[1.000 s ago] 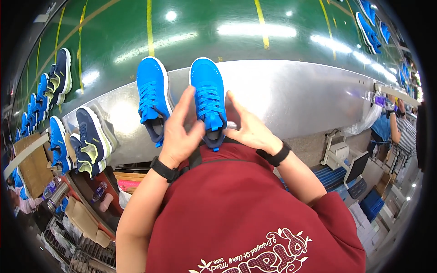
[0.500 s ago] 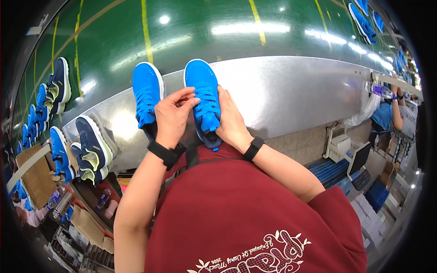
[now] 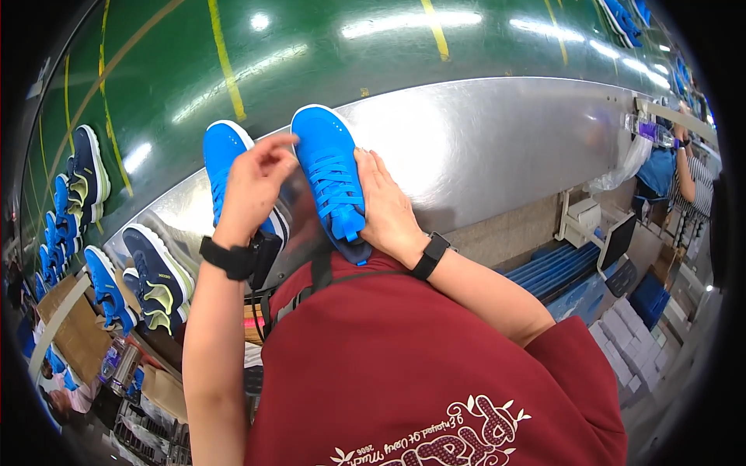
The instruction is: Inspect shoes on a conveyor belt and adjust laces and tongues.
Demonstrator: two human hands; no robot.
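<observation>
A bright blue sneaker (image 3: 320, 144) with blue laces and a white sole edge stands in front of me, toe away, its heel near my shirt. My right hand (image 3: 386, 208) steadies it, palm and fingers along its right side; the thumb is hidden. My left hand (image 3: 255, 185) hovers just left of the toe, fingers loosely curled and slightly blurred, with thumb and forefinger apart and nothing visible between them. Beneath and beyond that hand is a second blue sneaker (image 3: 224, 147), partly covered by it. Both shoes rest over the metal ledge.
A metal ledge (image 3: 505, 147) borders a green surface (image 3: 311, 70) with yellow lines. Dark navy sneakers (image 3: 159, 264) and a blue sneaker (image 3: 110, 283) stand at left, with several more behind. A plastic bottle (image 3: 653, 132) and another person's arm (image 3: 684, 171) are at far right.
My left hand has left the laces and moved left and slightly forward, off the sneaker. The right hand stays against the shoe. The whole view has shifted a little.
</observation>
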